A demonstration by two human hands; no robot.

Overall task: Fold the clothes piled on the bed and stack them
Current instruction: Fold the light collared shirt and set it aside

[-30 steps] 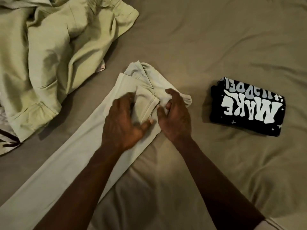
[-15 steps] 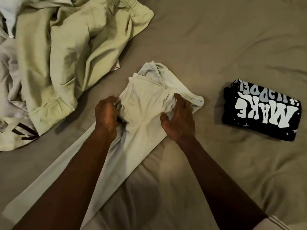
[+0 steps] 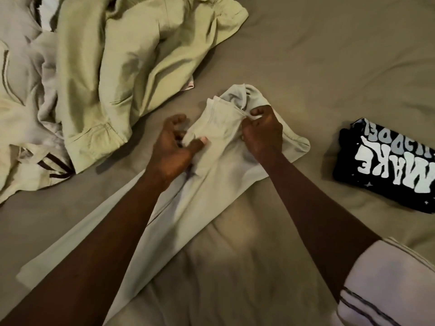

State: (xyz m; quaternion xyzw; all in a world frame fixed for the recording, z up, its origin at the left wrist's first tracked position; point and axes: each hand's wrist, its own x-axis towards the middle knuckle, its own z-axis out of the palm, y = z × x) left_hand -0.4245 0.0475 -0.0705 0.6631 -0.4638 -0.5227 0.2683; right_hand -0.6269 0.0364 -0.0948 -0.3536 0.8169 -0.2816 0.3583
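Observation:
A long pale garment (image 3: 211,189) lies as a folded strip across the bed, running from the lower left up to the middle. My left hand (image 3: 173,147) pinches a fold of its cloth between thumb and fingers. At the strip's upper end my right hand (image 3: 262,132) grips the bunched top edge. A folded black shirt with white lettering (image 3: 386,165) sits at the right. A heap of unfolded light green and beige clothes (image 3: 98,71) fills the upper left.
The tan bedsheet (image 3: 329,55) covers the whole surface, wrinkled in places. A cream garment with dark stripes (image 3: 35,165) lies at the left edge of the heap. My white sleeve shows at the lower right corner.
Both hands have lifted from pressing the garment's upper end and now pinch its cloth. The right hand moved up to the top edge; the left shifted slightly right.

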